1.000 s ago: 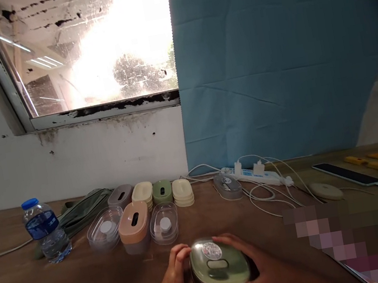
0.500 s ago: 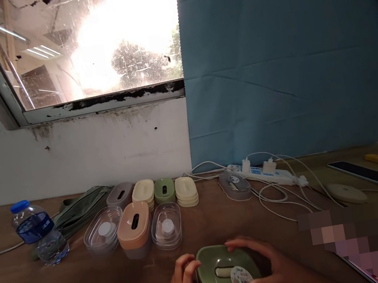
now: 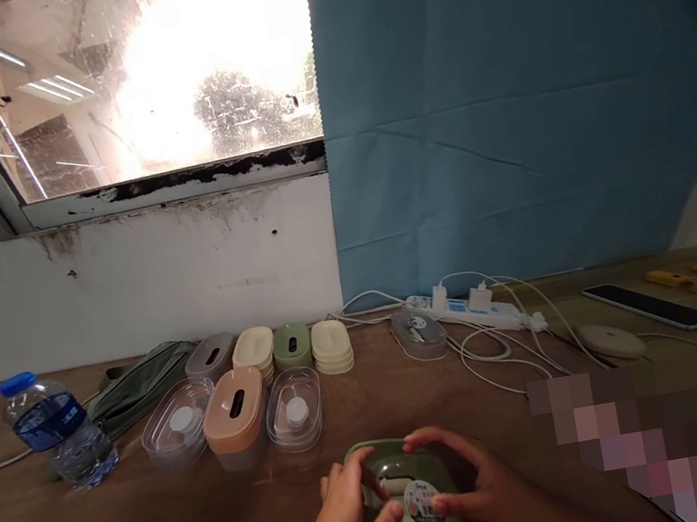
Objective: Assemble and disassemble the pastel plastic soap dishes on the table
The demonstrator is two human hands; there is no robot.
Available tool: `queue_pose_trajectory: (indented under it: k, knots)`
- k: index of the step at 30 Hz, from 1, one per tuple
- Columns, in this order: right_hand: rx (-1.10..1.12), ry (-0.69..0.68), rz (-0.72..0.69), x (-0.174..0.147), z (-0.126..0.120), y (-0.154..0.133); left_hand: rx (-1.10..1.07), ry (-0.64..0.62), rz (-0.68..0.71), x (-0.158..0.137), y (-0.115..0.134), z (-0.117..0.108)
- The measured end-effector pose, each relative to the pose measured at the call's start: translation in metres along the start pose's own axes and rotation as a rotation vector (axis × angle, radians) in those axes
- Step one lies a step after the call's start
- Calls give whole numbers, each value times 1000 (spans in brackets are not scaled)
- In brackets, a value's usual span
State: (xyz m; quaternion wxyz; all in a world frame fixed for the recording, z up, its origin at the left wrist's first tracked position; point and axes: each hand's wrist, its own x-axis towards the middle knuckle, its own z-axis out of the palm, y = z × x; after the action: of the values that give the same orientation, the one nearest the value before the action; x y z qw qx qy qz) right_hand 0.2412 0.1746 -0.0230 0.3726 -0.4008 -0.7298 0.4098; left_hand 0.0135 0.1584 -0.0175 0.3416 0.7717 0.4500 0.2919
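A green lidded plastic box (image 3: pixel 396 467) with rounded corners is on the brown table near the front edge of the view. Its top has an oval slot with a pale piece showing in it and a round printed sticker (image 3: pixel 422 505). My left hand (image 3: pixel 356 509) curls over the left side, its forefinger by the slot and its thumb close to the sticker. From the right, my right hand (image 3: pixel 486 487) grips the box, fingertips at the far rim and thumb on the sticker. Parts of the box's sides are hidden behind my hands.
Behind stand a peach-lidded box (image 3: pixel 237 413), clear containers (image 3: pixel 294 413), cream stacked lids (image 3: pixel 332 348) and a smaller green box (image 3: pixel 292 346). A water bottle (image 3: pixel 59 430) is at left. Right are a grey box (image 3: pixel 419 336), a power strip (image 3: pixel 474 311), cables and a phone (image 3: pixel 650 306).
My left hand has moved from the box's left edge onto its top, forefinger and thumb near the slot. My right hand keeps its hold. The whole view has shifted slightly.
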Motion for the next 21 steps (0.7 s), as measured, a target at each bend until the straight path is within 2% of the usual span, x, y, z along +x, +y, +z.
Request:
queue_pose_trajectory:
  k: [3, 5, 6, 8, 9, 11, 13, 16, 19, 21]
  knots:
    - [50, 34, -46, -2, -2, 4, -354, -83, -130, 4, 19, -8]
    - [138, 120, -84, -1, -3, 11, -502, -126, -128, 4, 36, -25]
    - [191, 172, -100, -1, -5, 15, -510, -117, -98, 3, 45, -36]
    - [268, 249, -130, 0, -7, 23, -370, -40, -12, 1, 58, -60]
    - [278, 259, -138, 0, -8, 26, -253, 47, 41, 0, 62, -71]
    - [253, 226, -133, 0, -10, 26, 10, 227, 154, 0, 61, -89]
    - [207, 164, -106, -1, -10, 23, 251, 317, 239, 5, 49, -99]
    - [145, 73, -113, -2, -10, 14, 476, 267, 266, 19, 18, -103]
    - [84, 8, -155, -2, -10, 8, 538, 174, 226, 29, -9, -101]
    - [64, -17, -180, -2, -10, 6, 549, 130, 197, 32, -19, -99]
